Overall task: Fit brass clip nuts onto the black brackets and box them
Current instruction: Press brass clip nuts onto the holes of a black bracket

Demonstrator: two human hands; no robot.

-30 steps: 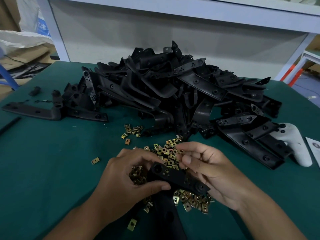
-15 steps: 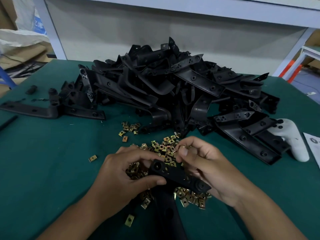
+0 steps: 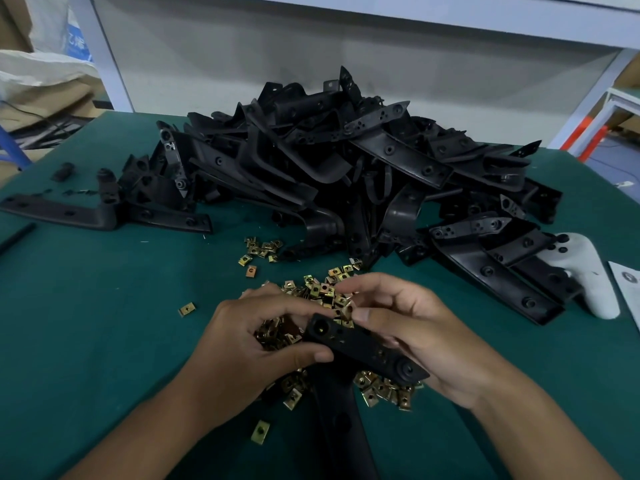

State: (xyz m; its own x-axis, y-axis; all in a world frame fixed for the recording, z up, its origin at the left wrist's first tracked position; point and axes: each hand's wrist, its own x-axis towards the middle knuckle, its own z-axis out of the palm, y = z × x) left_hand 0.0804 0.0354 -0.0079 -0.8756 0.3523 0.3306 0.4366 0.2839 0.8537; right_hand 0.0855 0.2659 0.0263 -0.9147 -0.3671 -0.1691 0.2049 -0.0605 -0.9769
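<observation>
With both hands (image 3: 346,344) pinching the flat black plastic bracket (image 3: 363,351), a misaligned square brass clip nut (image 3: 341,303) may drop onto the desk (image 3: 104,341).

Green-topped table (image 3: 86,323) in front of me, loaded with parts.
On it I see a big heap of black brackets (image 3: 346,174), scattered brass clip nuts (image 3: 322,292), a white controller (image 3: 588,271) and a paper sheet (image 3: 628,282) at right.

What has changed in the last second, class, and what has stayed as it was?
The right hand drew its fingers in over the brass clip nuts by the bracket's end. The left hand still grips the black bracket; the bracket pile and white controller stayed put.
</observation>
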